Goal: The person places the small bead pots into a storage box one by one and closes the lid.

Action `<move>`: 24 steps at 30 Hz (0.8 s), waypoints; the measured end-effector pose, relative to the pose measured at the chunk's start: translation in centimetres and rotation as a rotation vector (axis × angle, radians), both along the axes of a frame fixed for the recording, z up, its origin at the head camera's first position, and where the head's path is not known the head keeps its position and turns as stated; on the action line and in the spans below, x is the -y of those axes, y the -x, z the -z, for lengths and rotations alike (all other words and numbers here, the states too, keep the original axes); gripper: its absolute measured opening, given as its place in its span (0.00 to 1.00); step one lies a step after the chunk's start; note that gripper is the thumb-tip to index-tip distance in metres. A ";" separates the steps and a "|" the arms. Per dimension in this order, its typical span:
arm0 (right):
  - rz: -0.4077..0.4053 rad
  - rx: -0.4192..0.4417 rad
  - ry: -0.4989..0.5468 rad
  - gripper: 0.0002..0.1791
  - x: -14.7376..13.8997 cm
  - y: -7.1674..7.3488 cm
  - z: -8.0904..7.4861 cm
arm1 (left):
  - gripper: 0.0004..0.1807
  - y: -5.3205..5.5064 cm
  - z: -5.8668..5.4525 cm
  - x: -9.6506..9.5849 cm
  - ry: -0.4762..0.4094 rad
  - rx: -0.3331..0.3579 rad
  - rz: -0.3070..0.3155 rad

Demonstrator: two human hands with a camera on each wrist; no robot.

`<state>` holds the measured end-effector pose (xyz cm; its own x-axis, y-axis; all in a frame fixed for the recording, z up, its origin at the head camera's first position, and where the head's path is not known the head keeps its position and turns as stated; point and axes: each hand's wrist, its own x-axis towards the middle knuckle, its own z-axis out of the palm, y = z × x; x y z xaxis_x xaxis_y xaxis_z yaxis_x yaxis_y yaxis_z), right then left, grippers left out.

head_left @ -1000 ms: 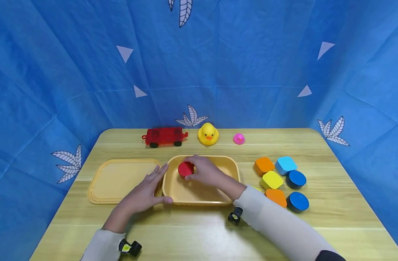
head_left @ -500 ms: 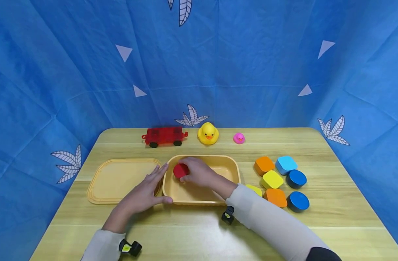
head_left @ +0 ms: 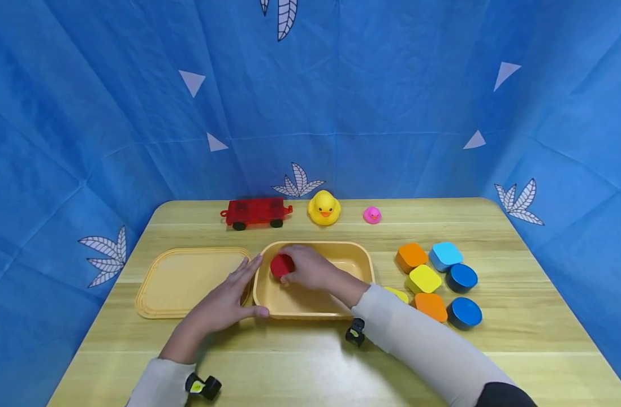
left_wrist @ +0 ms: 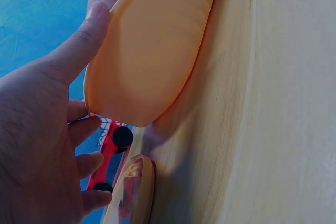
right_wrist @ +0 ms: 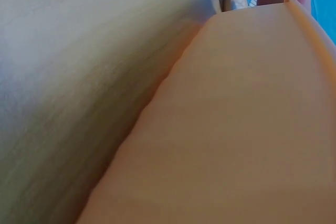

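Inside the left end of a pale orange plastic box point(head_left: 315, 308), my right hand point(head_left: 310, 270) pinches a red round block point(head_left: 281, 267) between thumb and fingers. The far side of that block is hidden by the hand. My left hand point(head_left: 224, 299) rests against the box's left side, fingers extended along the rim and thumb at the near corner. In the left wrist view, the left thumb point(left_wrist: 86, 32) touches the rim while the other fingers stretch past the box's end. The box wall point(right_wrist: 231, 114) fills most of the right wrist view, where the block is hidden.
A matching lid point(head_left: 188, 282) lies left of the box. Behind stand a red toy wagon point(head_left: 257, 212), a yellow duck point(head_left: 324, 208) and a small pink duck point(head_left: 372, 215). Several orange, yellow and blue blocks point(head_left: 424, 280) sit to the right, one partly behind the right sleeve.
My right hand has moved slightly left inside the box with the red round block, then stayed there. The left hand has stayed in place.
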<state>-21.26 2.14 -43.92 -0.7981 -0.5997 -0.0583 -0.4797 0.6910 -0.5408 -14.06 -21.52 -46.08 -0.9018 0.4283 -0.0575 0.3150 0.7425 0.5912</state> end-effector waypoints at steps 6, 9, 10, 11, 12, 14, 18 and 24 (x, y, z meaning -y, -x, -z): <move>-0.013 -0.018 -0.010 0.34 -0.3 -0.2 -0.9 | 0.62 0.1 0.0 0.0 0.007 -0.010 0.001; -0.016 -0.008 -0.002 0.34 -0.7 -0.3 -1.3 | 0.62 0.1 -0.1 0.0 0.003 -0.006 0.003; -0.014 0.000 0.003 0.34 -0.9 -0.4 -1.5 | 0.62 0.1 -0.1 0.0 0.003 -0.003 0.003; -0.011 0.007 0.007 0.35 -1.0 -0.4 -1.6 | 0.62 0.0 -0.1 0.0 0.004 -0.001 0.001; -0.006 0.017 0.015 0.35 -1.2 -0.5 -1.8 | 0.62 0.0 -0.1 0.0 0.002 0.002 0.002; 0.004 0.033 0.024 0.37 -1.7 -0.7 -2.1 | 0.63 0.0 -0.2 0.0 0.002 0.008 0.000; 0.019 0.039 0.036 0.37 -2.7 -1.2 -2.6 | 0.63 0.0 -0.1 0.0 -0.002 0.014 -0.001; 0.036 0.019 0.068 0.36 -4.6 -2.1 -3.4 | 0.63 0.1 0.0 0.0 -0.015 0.011 0.005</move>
